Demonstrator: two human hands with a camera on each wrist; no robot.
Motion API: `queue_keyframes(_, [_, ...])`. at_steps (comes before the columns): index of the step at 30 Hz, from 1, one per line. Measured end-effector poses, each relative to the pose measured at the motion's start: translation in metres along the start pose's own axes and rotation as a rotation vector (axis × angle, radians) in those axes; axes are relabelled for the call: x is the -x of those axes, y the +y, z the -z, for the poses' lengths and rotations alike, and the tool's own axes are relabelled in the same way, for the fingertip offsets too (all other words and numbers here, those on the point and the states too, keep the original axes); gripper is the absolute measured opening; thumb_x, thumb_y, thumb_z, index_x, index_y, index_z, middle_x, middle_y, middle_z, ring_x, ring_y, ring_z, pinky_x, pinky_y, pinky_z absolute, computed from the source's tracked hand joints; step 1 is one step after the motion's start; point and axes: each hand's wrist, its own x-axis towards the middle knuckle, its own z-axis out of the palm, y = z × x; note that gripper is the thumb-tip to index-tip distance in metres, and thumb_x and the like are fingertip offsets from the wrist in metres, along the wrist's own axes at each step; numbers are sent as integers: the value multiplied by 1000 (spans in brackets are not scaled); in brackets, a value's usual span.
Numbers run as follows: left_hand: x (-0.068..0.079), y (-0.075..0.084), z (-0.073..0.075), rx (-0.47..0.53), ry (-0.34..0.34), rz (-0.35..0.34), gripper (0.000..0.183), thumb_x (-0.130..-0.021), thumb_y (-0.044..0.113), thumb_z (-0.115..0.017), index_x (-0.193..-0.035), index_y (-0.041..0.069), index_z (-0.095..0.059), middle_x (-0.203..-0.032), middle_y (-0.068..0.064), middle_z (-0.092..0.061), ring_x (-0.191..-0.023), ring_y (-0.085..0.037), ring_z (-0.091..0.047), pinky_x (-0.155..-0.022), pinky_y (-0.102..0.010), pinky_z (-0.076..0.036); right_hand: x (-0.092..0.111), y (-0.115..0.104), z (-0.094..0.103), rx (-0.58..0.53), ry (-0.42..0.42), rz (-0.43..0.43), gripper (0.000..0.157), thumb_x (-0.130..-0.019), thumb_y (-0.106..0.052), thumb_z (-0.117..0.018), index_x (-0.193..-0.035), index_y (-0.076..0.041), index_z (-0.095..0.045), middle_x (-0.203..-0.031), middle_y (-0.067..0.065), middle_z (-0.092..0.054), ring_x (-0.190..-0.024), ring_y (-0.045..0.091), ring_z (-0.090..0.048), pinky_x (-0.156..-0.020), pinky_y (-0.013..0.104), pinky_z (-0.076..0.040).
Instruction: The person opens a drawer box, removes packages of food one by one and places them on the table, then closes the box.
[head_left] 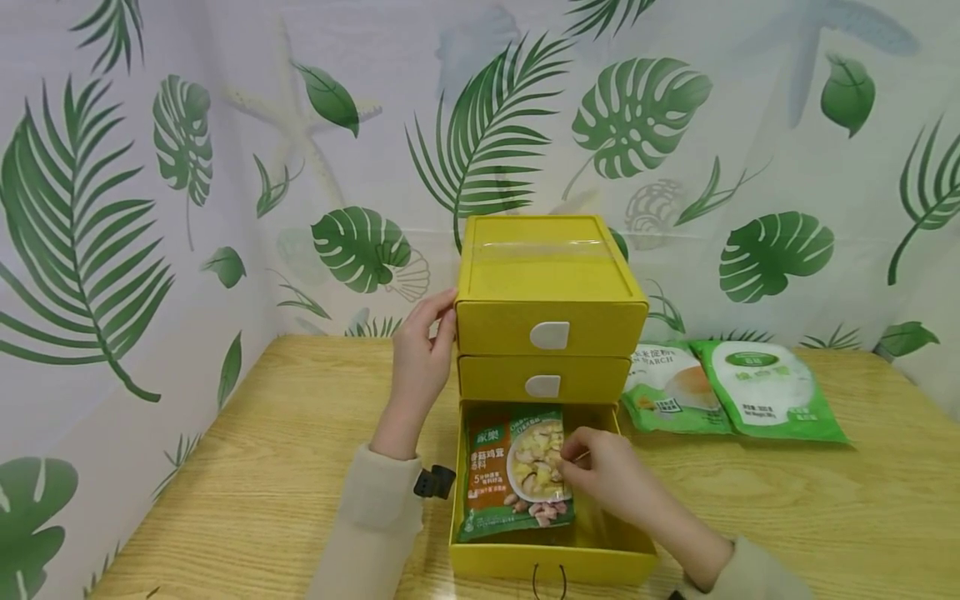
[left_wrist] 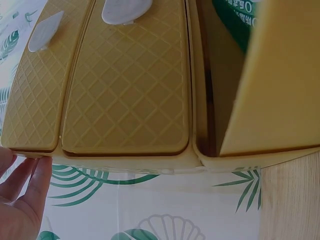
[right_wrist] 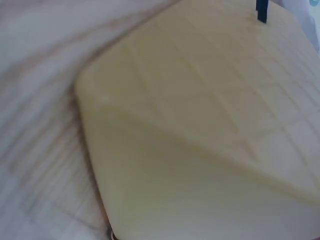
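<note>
A yellow three-drawer box (head_left: 551, 325) stands on the table with its bottom drawer (head_left: 555, 560) pulled out. In that drawer lies a green and orange soup packet (head_left: 487, 492) with a bowl of food printed on it. My right hand (head_left: 618, 479) reaches over the drawer's right side, thumb and fingertips pinching the packet's right edge; the right wrist view shows only the drawer's outside. My left hand (head_left: 422, 354) rests its fingertips against the box's upper left side. In the left wrist view, the left fingers (left_wrist: 37, 187) touch the box's edge near the top drawer.
Two green and white starch bags (head_left: 671, 387) lie on the table right of the box, one overlapping the other. The upper two drawers, with white tabs (head_left: 550, 335), are closed. A leaf-print cloth (head_left: 360, 150) hangs behind and at the left.
</note>
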Motion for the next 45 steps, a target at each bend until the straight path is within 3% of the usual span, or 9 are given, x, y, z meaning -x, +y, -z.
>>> queue_keyframes(3, [-1, 0, 0, -4, 5, 0, 23, -81, 8, -44, -102, 4, -53, -96, -4, -52, -83, -9, -47, -55, -17, -45, -1, -1, -1, -120, 47, -94, 19, -70, -4, -55, -88, 2, -50, -73, 5, -53, -65, 14, -52, -53, 21, -45])
queue_keyframes(7, [-1, 0, 1, -9, 7, 0, 23, -81, 8, -44, -102, 4, -53, -95, -5, -52, -82, -9, -48, -54, -18, -45, -3, 0, 0, -316, 40, -184, 43, -71, -1, -51, -110, 6, -34, -78, 10, -53, -66, 17, -53, -57, 26, -46])
queue_keyframes(10, [-1, -1, 1, -6, 3, 2, 23, -81, 8, -44, -102, 4, -53, -96, -5, -52, -83, -10, -47, -55, -18, -45, -4, 2, 0, -491, -49, -225, 52, -74, -2, -49, -116, 11, -22, -80, 14, -52, -68, 21, -53, -61, 30, -46])
queue_keyframes(14, [-1, -1, 0, -1, -2, 6, 23, -81, 9, -44, -102, 4, -53, -96, -5, -52, -83, -10, -47, -54, -18, -45, -5, 5, 2, -685, -205, -244, 54, -76, -4, -47, -115, 18, -17, -85, 18, -51, -73, 25, -53, -66, 34, -44])
queue_keyframes(22, [-1, -1, 0, 22, 4, 13, 23, -80, 7, -44, -102, 4, -53, -96, -7, -52, -83, -12, -48, -55, -21, -46, -7, 8, -3, -766, -337, -240, 43, -77, -4, -46, -108, 19, -27, -82, 16, -54, -71, 24, -55, -65, 35, -44])
queue_keyframes(29, [0, -2, 0, 5, -1, 5, 24, -81, 9, -44, -103, 4, -52, -96, -6, -51, -84, -11, -47, -56, -19, -45, -7, 10, -2, -726, -325, -245, 42, -78, -3, -47, -109, 16, -28, -75, 9, -56, -59, 13, -54, -53, 23, -45])
queue_keyframes(32, [-1, -2, 0, 8, -2, 3, 24, -81, 9, -44, -103, 4, -52, -96, -5, -51, -84, -10, -47, -55, -18, -45, -6, 11, 0, -778, -336, -244, 45, -78, -3, -46, -112, 16, -24, -77, 10, -56, -57, 10, -52, -51, 21, -44])
queue_keyframes(42, [-1, -2, 0, 3, 0, 7, 24, -81, 9, -44, -102, 5, -52, -96, -4, -51, -84, -10, -47, -55, -18, -45, 5, 6, 17, -996, -410, -235, 53, -79, -2, -43, -117, 16, -10, -94, 16, -49, -81, 21, -51, -70, 30, -42])
queue_keyframes(45, [-1, -4, -1, 1, -2, 9, 24, -81, 9, -44, -102, 5, -53, -96, -4, -52, -83, -9, -47, -54, -18, -45, 12, 5, 24, -1023, -402, -244, 61, -79, -1, -42, -119, 16, 2, -95, 14, -49, -69, 13, -52, -61, 22, -43])
